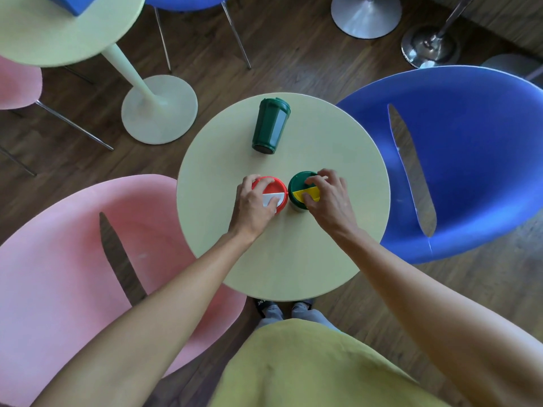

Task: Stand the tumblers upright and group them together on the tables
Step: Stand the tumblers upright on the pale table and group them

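Table: round pale-green table top (293, 254) on a dark wood floor; its rim shows all round, save where my forearms cross the near edge.
Left hand (254, 205): at the table's middle, fingers curled round the red-lidded tumbler (271, 188), which has a white flap and stands upright.
Right hand (330, 195): beside it at the table's middle, fingers and thumb clasping the green-lidded tumbler (297, 185), which has a yellow flap and stands upright; the two lids are just apart.
Dark green tumbler (270, 124): plastic, lidded, lying on its side towards the table's far edge, base pointing at me.
Open room: a stretch of table top lies between the lying tumbler and the upright pair.
Pink moulded chair (58, 274): against the table's left edge.
Blue moulded chair (470, 160): against the table's right edge.
Second pale-green table (58, 33): well beyond the table's far left.
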`<state>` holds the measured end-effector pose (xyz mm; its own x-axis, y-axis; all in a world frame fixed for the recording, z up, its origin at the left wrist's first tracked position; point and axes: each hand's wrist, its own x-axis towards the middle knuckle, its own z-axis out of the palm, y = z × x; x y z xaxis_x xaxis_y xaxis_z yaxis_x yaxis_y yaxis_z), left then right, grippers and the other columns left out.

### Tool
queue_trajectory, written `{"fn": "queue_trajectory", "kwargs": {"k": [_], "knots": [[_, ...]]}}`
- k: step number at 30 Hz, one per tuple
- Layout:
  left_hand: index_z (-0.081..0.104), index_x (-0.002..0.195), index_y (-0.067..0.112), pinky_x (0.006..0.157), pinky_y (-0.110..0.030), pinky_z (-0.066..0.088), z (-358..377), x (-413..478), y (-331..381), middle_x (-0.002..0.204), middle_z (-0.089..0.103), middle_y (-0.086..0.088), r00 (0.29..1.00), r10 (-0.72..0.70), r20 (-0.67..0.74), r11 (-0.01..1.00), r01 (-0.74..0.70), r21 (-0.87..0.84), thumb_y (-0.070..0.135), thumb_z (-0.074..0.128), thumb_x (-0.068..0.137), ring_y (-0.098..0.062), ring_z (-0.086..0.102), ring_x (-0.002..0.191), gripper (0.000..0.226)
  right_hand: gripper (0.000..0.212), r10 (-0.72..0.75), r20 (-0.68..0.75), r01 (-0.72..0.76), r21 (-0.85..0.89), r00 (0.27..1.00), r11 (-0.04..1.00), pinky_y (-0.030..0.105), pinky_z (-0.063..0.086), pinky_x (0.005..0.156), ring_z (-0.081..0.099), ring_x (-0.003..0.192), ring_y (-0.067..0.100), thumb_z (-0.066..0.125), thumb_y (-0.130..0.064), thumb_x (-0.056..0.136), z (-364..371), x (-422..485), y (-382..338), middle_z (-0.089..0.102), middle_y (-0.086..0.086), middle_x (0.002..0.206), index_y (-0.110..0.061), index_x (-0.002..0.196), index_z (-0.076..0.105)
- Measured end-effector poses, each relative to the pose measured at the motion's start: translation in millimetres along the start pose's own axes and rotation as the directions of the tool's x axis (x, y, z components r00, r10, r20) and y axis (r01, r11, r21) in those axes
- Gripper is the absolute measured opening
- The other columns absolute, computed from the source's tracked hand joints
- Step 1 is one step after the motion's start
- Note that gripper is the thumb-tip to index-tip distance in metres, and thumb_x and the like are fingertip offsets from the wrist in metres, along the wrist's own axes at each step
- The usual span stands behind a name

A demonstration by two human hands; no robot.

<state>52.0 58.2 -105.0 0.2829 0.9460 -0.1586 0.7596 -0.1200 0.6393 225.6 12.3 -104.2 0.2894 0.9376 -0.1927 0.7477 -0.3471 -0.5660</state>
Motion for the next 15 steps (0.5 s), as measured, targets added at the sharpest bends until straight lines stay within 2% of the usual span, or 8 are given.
{"fn": "queue_trajectory", "kwargs": {"k": [5,10,15], "knots": [[0.059,0.126,0.019,0.091,-0.025,0.039,-9,4,1,0.132,0.048,-0.005,1.0,0.005,0.011,1.0,-0.005,-0.002,0.031,0.068,0.086,-0.024,0.045,0.123,0.043,0.03,0.024,0.014,-0.024,-0.02,1.0,1.0,0.03,0.042,0.085,0.043,0.12,0.024,0.061,-0.023,0.09,-9,4,-4,0.05,0.002,0.131,-0.02,0.12,0.063],[0.055,0.129,0.02,0.091,-0.029,0.043,-12,1,-1,0.131,0.047,-0.003,0.996,0.02,0.087,0.999,-0.022,0.026,0.041,0.075,0.077,-0.024,0.045,0.121,0.059,0.03,0.05,0.055,-0.047,-0.054,0.997,0.997,0.031,0.042,0.083,0.042,0.122,0.024,0.061,-0.021,0.089,-10,8,-8,0.049,0.003,0.132,-0.02,0.119,0.062],[0.04,0.141,0.021,0.089,-0.031,0.043,-11,-4,3,0.134,0.045,-0.004,0.996,-0.069,0.051,0.998,0.068,0.014,0.041,0.079,0.074,-0.023,0.043,0.123,0.08,0.028,0.023,0.023,-0.022,-0.014,0.999,1.0,0.029,0.039,0.085,0.045,0.122,0.024,0.056,-0.025,0.093,-15,30,-15,0.052,0.005,0.129,-0.019,0.119,0.062]]}}
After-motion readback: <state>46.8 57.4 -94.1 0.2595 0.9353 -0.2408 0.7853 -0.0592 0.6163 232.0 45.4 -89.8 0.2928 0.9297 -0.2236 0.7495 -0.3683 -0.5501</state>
